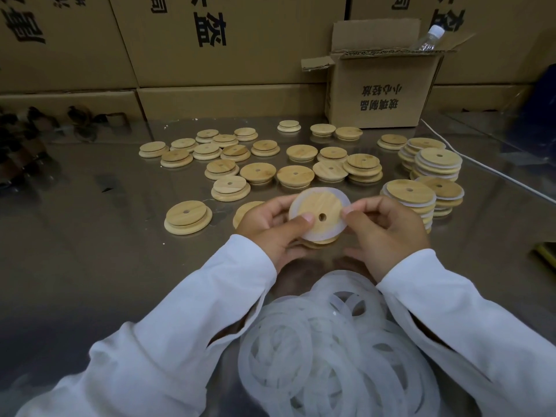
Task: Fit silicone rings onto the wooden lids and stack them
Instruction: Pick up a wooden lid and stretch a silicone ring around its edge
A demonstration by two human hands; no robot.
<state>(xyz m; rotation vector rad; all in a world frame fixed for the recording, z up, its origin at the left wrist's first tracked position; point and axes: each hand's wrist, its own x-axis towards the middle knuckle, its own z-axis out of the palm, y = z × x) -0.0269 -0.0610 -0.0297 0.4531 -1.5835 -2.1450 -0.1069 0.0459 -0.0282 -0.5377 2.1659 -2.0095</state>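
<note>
A round wooden lid (pixel 319 207) with a small hole sits tilted between both hands, a white silicone ring (pixel 341 197) around its raised part. My left hand (pixel 270 228) grips the lid's left edge, thumb on its face. My right hand (pixel 388 230) pinches the ring's right edge. A heap of loose white rings (pixel 331 350) lies near me between my sleeves. Several bare lids (pixel 258 173) are spread over the table's middle. Stacks of ringed lids (pixel 433 176) stand at the right.
The table (pixel 90 251) is shiny metal. An open cardboard box (pixel 382 85) with a plastic bottle (pixel 428 39) stands at the back right. Large cartons (pixel 210 40) wall off the back. A white cable (pixel 493 173) runs along the right. Dark objects (pixel 33 127) lie far left.
</note>
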